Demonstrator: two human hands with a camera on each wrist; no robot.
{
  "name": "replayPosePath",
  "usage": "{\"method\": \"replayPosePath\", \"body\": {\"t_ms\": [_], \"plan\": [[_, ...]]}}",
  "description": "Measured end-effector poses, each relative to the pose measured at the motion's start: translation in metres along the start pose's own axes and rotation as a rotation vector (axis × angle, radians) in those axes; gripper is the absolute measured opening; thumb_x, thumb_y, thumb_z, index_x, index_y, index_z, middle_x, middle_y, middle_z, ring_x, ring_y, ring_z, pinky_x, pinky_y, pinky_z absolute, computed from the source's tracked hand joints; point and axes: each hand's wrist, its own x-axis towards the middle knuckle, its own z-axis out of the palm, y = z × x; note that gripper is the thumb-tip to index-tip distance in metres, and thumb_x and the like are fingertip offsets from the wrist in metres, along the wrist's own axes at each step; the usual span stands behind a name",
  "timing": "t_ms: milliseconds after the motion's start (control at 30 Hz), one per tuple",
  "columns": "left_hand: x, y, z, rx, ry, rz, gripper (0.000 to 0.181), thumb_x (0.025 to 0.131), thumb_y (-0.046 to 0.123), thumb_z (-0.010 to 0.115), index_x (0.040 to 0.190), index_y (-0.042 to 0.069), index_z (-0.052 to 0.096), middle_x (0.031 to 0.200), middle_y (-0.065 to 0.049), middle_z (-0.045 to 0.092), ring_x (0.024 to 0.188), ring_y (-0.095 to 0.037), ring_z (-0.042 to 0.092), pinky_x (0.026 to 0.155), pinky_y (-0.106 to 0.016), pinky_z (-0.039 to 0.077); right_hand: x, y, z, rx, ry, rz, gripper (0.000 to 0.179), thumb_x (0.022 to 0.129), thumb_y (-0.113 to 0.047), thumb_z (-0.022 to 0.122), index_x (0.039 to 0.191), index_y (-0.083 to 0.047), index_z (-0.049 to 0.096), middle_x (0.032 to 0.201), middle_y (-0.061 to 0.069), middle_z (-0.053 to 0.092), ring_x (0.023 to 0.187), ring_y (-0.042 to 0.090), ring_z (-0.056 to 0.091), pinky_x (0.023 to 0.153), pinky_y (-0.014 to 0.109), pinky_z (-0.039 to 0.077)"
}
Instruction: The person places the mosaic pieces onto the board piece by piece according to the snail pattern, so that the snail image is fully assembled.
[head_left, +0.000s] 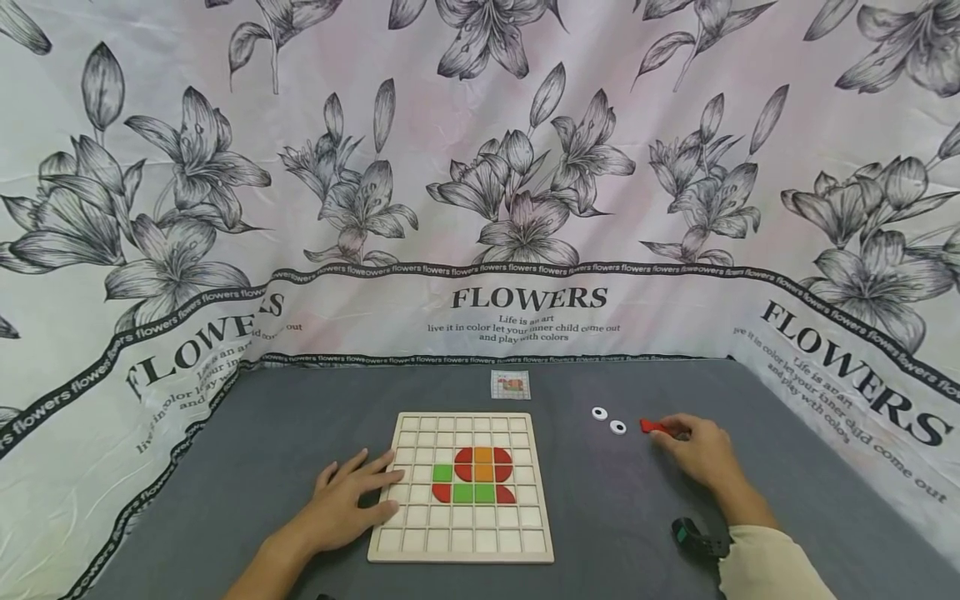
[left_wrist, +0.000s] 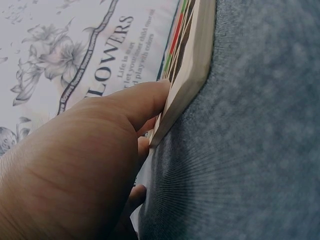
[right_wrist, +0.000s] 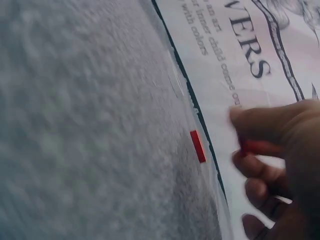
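A light wooden grid board point(head_left: 381, 546) lies flat, with red, green and orange tiles forming a figure in its middle. My left hand point(head_left: 348, 504) rests at its left edge, fingers spread, thumb and fingertips on the frame; the left wrist view shows the thumb point(left_wrist: 145, 102) against the board's side point(left_wrist: 192, 65). To the right of the board, my right hand point(head_left: 697, 450) pinches a small red piece point(right_wrist: 255, 147) between thumb and fingers, its shape mostly covered. Another red piece point(right_wrist: 198, 146) lies on the table just beyond the fingertips.
Two white eye discs, one nearer point(head_left: 617, 427) and one farther point(head_left: 599, 413), lie between the board and my right hand. A small picture card point(head_left: 511, 385) sits behind the board. A dark strap-like device point(head_left: 697, 540) is by the right wrist. Flower-printed cloth point(head_left: 525, 325) walls the grey table.
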Motion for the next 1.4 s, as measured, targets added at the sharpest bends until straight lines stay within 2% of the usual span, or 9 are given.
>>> {"method": "replayPosePath", "body": {"t_ms": [100,267,533,667,867,1233,1400], "plan": [[0.0,0.0,0.0,0.0,0.0,0.0,0.055,0.091,0.05,0.061,0.136,0.018,0.06,0.152,-0.006,0.036,0.14,-0.044,0.017,0.1,-0.071,-0.003,0.0,-0.01,-0.003,0.022,0.046,-0.051,0.031,0.089,-0.03,0.072,0.106,-0.004,0.072,0.092,0.008,0.067,0.079,0.025,0.057,0.063,0.039,0.044],[0.0,-0.001,0.001,0.0,0.0,0.005,0.055,0.092,0.05,0.061,0.136,0.018,0.059,0.152,-0.006,0.036,0.14,-0.045,0.017,0.1,-0.071,-0.003,-0.003,-0.029,-0.009,0.071,0.099,-0.112,0.03,0.087,-0.027,0.075,0.107,-0.004,0.073,0.097,0.008,0.066,0.088,0.028,0.058,0.069,0.043,0.046],[-0.001,-0.002,0.003,0.002,0.01,-0.001,0.055,0.091,0.05,0.062,0.135,0.018,0.06,0.152,-0.005,0.036,0.14,-0.044,0.017,0.1,-0.071,-0.003,0.0,-0.063,-0.012,0.107,0.169,-0.245,0.026,0.085,-0.023,0.078,0.104,-0.007,0.074,0.09,0.0,0.065,0.085,0.025,0.057,0.069,0.043,0.047],[-0.002,-0.002,0.003,0.005,0.015,-0.004,0.055,0.091,0.049,0.062,0.135,0.017,0.06,0.151,-0.006,0.037,0.14,-0.044,0.018,0.1,-0.072,-0.002,0.003,-0.088,-0.014,0.13,0.176,-0.309,0.024,0.084,-0.02,0.078,0.103,-0.006,0.074,0.09,-0.001,0.065,0.085,0.024,0.055,0.066,0.042,0.046],[-0.001,-0.002,0.002,0.005,0.016,0.011,0.055,0.091,0.05,0.061,0.135,0.017,0.06,0.151,-0.007,0.037,0.139,-0.045,0.018,0.1,-0.072,-0.002,0.005,-0.12,-0.009,0.179,0.173,-0.363,0.023,0.082,-0.017,0.08,0.102,-0.007,0.074,0.087,-0.003,0.064,0.085,0.02,0.053,0.067,0.041,0.046],[0.0,0.001,0.001,0.001,0.015,-0.002,0.054,0.091,0.048,0.063,0.135,0.018,0.06,0.151,-0.005,0.037,0.14,-0.044,0.017,0.101,-0.071,-0.003,0.008,-0.157,0.012,0.241,0.19,-0.509,0.024,0.077,-0.014,0.084,0.097,-0.005,0.075,0.083,-0.006,0.064,0.081,0.021,0.056,0.07,0.041,0.05],[0.0,0.001,0.001,0.004,0.016,-0.012,0.052,0.091,0.047,0.064,0.134,0.019,0.061,0.151,-0.005,0.037,0.14,-0.043,0.018,0.101,-0.071,-0.003,0.008,-0.172,0.021,0.292,0.18,-0.545,0.025,0.076,-0.015,0.084,0.096,-0.004,0.075,0.082,-0.005,0.064,0.08,0.024,0.055,0.07,0.041,0.048]]}}
